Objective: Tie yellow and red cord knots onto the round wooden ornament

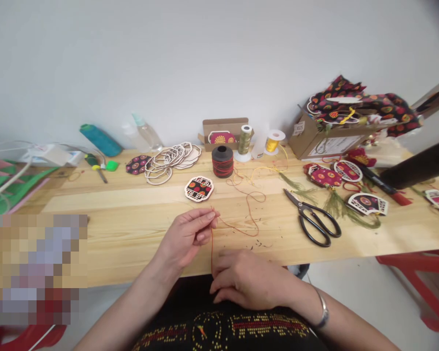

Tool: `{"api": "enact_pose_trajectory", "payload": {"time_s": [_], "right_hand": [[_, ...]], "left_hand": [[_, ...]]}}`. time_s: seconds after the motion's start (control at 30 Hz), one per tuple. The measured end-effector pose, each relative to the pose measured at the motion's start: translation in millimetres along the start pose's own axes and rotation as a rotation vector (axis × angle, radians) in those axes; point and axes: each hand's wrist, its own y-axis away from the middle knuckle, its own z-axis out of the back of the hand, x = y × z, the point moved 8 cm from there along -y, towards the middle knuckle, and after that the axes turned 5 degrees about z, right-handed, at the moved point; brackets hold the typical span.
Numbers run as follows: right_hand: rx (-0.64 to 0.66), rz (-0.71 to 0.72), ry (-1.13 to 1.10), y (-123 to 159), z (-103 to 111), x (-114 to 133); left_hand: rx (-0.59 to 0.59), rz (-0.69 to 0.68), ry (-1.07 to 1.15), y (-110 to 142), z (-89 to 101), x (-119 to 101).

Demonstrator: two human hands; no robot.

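Firmly, the left hand (187, 237) pinches a red thread (211, 248); the right hand (247, 279) curls its fingers beside it.

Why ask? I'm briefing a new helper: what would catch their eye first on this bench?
The patterned black fabric heaped on a cardboard box at the far right of the wooden table stands out first. Right of centre lie black-handled scissors. At the front edge, the left hand pinches a red thread that hangs down toward the right hand.
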Motion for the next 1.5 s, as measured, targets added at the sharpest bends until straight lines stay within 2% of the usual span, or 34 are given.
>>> {"api": "enact_pose_trajectory", "payload": {"time_s": [0.07,0.13,0.2,0.27,0.33,0.37,0.43,0.5,0.57,0.63,0.7,0.77,0.87,0.93,1.0,1.07,1.13,1.23,1.33,1.5], "right_hand": [[0.038,-0.062,-0.088,7,8,-3],[-0.039,-0.165,-0.134,14,29,-11],[-0.252,-0.281,-0.109,23,59,-25],[-0.517,-0.360,-0.044,32,87,-37],[-0.710,-0.357,-0.025,35,102,-43],[-0.754,-0.331,-0.046,32,103,-44],[-0.726,-0.259,-0.125,21,96,-45],[-0.627,-0.206,-0.201,8,85,-45],[-0.549,-0.191,-0.258,-1,76,-47],[-0.540,-0.220,-0.286,-3,74,-53],[-0.608,-0.265,-0.278,0,80,-58],[-0.729,-0.266,-0.267,8,92,-58],[-0.850,-0.108,-0.201,20,112,-41],[-0.861,-0.054,-0.018,32,122,-29],[-0.852,-0.192,0.286,49,130,-29],[-0.794,-0.469,0.612,73,135,-39],[-0.681,-0.727,0.851,98,135,-51],[-0.466,-0.975,1.025,130,130,-66],[-0.362,-1.053,1.050,149,125,-74],[-0.357,-1.000,1.059,156,119,-72]], "left_hand": [[-0.008,-0.029,-0.038,2,-1.8,-3],[-0.011,-0.060,-0.080,4,-3.5,-5],[-0.014,-0.077,-0.115,6,-4.5,-6],[-0.014,-0.074,-0.138,7,-5.4,-4],[-0.006,-0.064,-0.151,7,-7.0,-2],[0.002,-0.059,-0.157,7,-8.3,-1],[0.020,-0.056,-0.172,8,-10.9,1],[0.035,-0.058,-0.187,9,-12.7,1],[0.039,-0.060,-0.192,10,-12.7,1],[0.027,-0.055,-0.190,10,-10.8,0],[0.009,-0.042,-0.187,11,-8.3,1],[-0.007,-0.028,-0.180,11,-6.3,2],[-0.020,-0.007,-0.166,10,-4.7,5],[-0.024,0.003,-0.155,9,-3.9,7],[-0.029,0.006,-0.144,8,-2.6,7],[-0.039,0.002,-0.135,7,-0.4,7],[-0.051,-0.004,-0.130,6,1.9,6],[-0.071,-0.011,-0.129,5,4.2,5],[-0.092,-0.019,-0.126,4,4.8,3],[-0.091,-0.044,-0.125,3,4.4,-1]]}}
